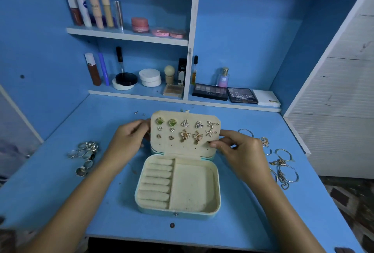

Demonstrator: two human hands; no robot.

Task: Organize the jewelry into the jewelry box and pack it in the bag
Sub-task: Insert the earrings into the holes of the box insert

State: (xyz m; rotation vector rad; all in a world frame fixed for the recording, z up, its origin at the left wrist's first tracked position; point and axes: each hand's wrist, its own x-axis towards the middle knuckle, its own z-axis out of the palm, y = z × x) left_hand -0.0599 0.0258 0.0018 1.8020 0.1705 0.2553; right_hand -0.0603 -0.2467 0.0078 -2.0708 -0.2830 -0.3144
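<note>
A light blue jewelry box [212, 210] with cream lining stands open in the middle of the blue desk. Its upright lid [178, 147] carries several pairs of earrings [185, 125] pinned in rows. The base shows ring rolls on the left and a bare compartment on the right. My left hand [129, 137] grips the lid's left edge. My right hand [236, 147] pinches the lid's lower right edge, thumb on the front. Several silver rings [86, 152] lie on the desk to the left. Bangles and chains [282, 164] lie to the right. No bag is in view.
Shelves behind the desk hold cosmetics: tubes and pink jars [139, 24] on top, compacts, bottles and eyeshadow palettes [241, 95] below. Tiny earring backs [136, 112] lie behind the box. A white panel [334, 82] borders the desk's right side.
</note>
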